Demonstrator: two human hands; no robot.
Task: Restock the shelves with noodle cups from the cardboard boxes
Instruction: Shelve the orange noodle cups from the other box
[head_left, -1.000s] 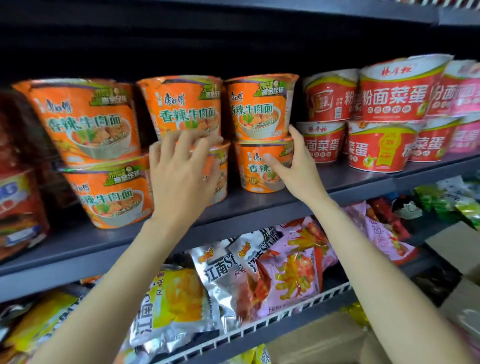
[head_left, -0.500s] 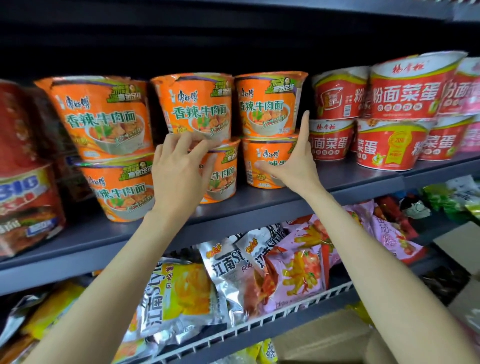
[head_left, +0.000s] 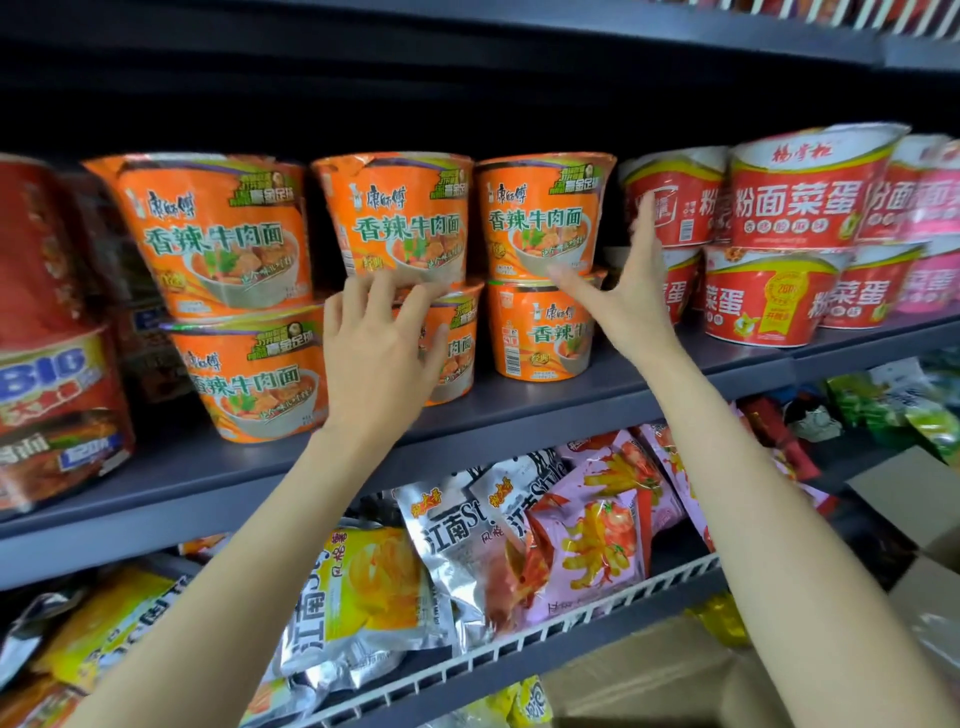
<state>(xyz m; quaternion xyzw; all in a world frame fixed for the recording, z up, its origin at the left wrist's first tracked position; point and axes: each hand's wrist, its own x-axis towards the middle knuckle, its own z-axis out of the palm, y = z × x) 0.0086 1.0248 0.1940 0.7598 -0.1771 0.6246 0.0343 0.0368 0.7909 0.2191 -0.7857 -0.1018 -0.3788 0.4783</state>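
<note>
Six orange noodle cups are sitting on a dark grey shelf (head_left: 519, 410), stacked two high in three columns. The left column is showing an upper cup (head_left: 218, 234) resting on a lower cup (head_left: 254, 379); the middle column has an upper cup (head_left: 400, 218) over a lower cup (head_left: 457, 343) that is largely hidden; the right column has an upper cup (head_left: 540, 213) over a lower cup (head_left: 540, 332). Each cup is tapering toward its base, wearing bright orange wrap with green and white lettering and a picture of a bowl of noodles with meat and greens.

The left hand (head_left: 379, 353) is reaching up in front of the middle column, fingers lightly curved and spread, fingertips lying at the seam between the two cups — whether they are actually gripping cannot be told. The right hand (head_left: 628, 291) is spread wide with straight fingers, thumb stretching across the front of the right column, fingers pointing up beside it, holding nothing.

To the right, red noodle cups (head_left: 795, 208) are standing two high — at least six are visible. Below, snack bags (head_left: 587, 540) are crowding a wire-fronted shelf, and part of a cardboard box (head_left: 639, 680) is showing at the bottom.
</note>
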